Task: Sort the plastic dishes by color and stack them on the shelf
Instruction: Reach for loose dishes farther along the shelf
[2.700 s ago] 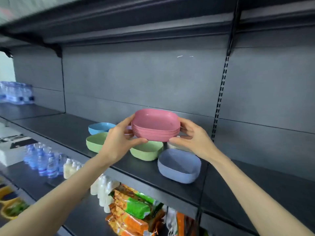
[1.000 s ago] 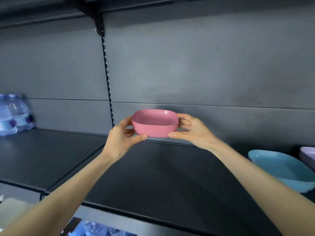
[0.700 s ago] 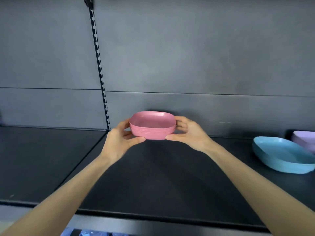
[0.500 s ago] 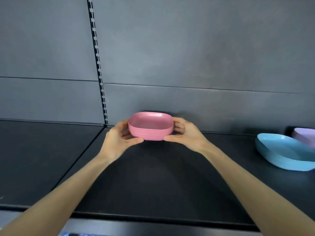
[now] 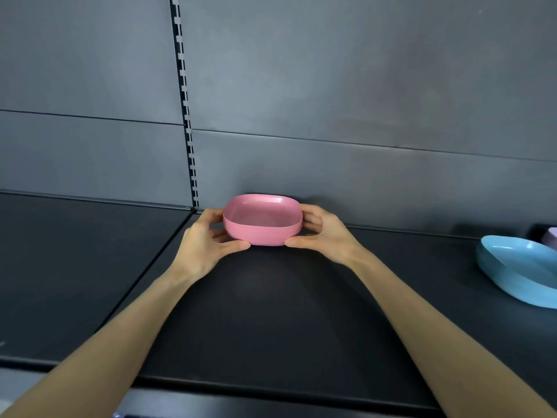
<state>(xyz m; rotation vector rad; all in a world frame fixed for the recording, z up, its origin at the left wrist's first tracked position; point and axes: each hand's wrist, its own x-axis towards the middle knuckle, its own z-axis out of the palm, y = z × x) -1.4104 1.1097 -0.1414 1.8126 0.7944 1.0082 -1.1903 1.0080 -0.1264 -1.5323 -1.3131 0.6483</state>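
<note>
Pink dishes, nested, gripped between your left hand and right hand at the shelf. Let go unevenly and the stack may tilt or splay.

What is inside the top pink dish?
The top pink dish holds nothing; its bottom shows bare. More pink dishes nest under it: only their rims show, and their insides are covered.

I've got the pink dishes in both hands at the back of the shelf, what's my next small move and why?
Probably let go: the pink stack looks set down on the shelf near the back wall, with left hand and right hand gripping its sides.
</note>
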